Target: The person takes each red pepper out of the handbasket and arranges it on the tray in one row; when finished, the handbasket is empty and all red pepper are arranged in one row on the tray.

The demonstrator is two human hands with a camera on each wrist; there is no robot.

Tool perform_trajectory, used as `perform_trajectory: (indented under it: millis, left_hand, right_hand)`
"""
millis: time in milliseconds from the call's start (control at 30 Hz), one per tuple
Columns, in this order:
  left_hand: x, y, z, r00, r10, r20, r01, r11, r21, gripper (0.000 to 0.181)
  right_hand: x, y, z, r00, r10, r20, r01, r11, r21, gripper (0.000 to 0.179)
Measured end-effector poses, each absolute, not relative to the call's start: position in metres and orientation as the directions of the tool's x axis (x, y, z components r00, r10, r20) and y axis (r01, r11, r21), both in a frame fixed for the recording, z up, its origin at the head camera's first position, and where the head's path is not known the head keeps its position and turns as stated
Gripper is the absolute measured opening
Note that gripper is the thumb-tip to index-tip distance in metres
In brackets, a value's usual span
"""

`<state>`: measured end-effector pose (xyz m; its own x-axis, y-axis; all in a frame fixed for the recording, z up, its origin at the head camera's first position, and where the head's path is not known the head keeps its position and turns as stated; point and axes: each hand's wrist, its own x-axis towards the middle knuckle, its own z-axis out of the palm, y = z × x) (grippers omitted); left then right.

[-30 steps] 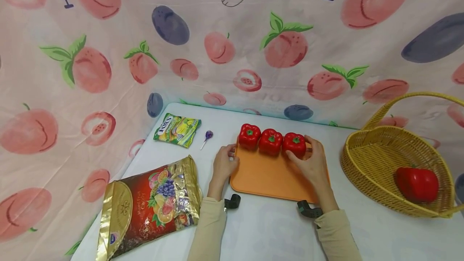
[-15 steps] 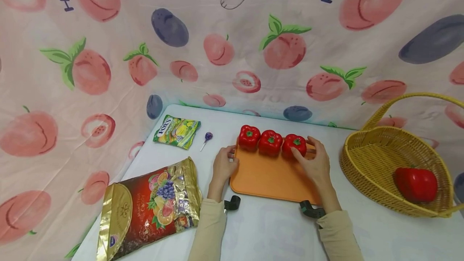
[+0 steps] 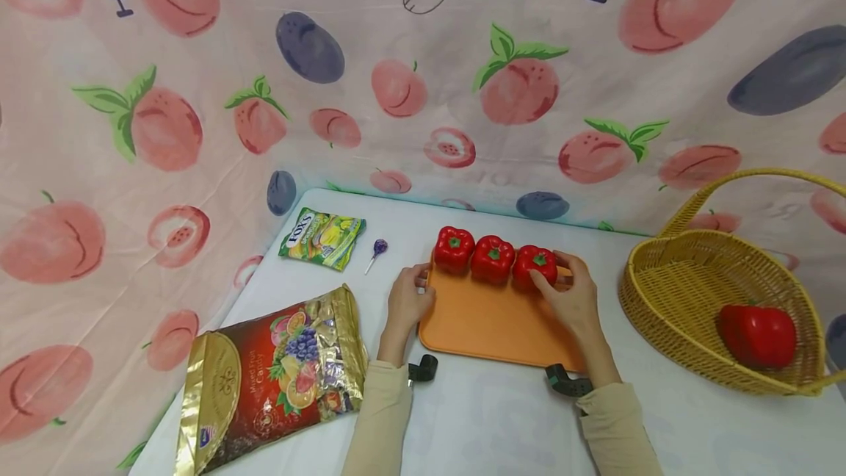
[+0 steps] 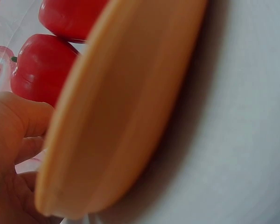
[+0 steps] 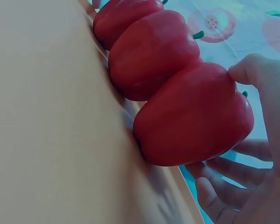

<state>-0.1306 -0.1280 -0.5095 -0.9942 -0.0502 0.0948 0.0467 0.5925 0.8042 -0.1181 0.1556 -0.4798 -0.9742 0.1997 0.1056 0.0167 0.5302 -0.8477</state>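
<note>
Three red bell peppers stand in a row along the far edge of an orange tray (image 3: 469, 318), stems up. My right hand (image 3: 576, 300) holds the right-end bell pepper (image 3: 534, 267), its thumb on the near upper side and its fingers round the right side. In the right wrist view that bell pepper (image 5: 196, 116) leans close against the middle bell pepper (image 5: 154, 53). My left hand (image 3: 406, 305) grips the tray's left edge, just below the left-end bell pepper (image 3: 453, 250). In the left wrist view, the tray's side (image 4: 121, 102) hides part of the fingers.
A yellow wicker basket (image 3: 667, 344) with another red bell pepper (image 3: 756, 336) stands at the right. A large mixed fruit candy bag (image 3: 274, 380) lies at the left. Behind it are a green candy packet (image 3: 322, 238) and a lollipop (image 3: 378, 250). Patterned cloth (image 3: 423, 72) rises behind the table.
My right thumb has shifted up on the right-end bell pepper, and that hand has moved slightly. The left hand keeps its place at the tray edge.
</note>
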Motion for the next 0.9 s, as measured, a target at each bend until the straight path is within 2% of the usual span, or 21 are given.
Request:
perform_trajectory:
  millis: [367, 633, 900]
  left_hand:
    - [-0.128, -0.12, -0.508, -0.997, -0.039, 0.065, 0.03, 0.59, 0.807, 0.042]
    - [-0.131, -0.122, -0.508, -0.995, -0.045, 0.084, 0.041, 0.597, 0.801, 0.042]
    - [-0.131, -0.128, -0.507, -0.996, -0.05, 0.069, 0.025, 0.598, 0.801, 0.042]
  right_hand:
    - [-0.112, 0.166, -0.475, -0.971, 0.228, 0.077, 0.056, 0.526, -0.849, 0.07]
    - [-0.116, 0.184, -0.463, -0.974, 0.185, 0.128, -0.011, 0.53, -0.848, 0.067]
    - [-0.115, 0.198, -0.444, -0.956, 0.189, 0.225, -0.09, 0.542, -0.836, 0.056]
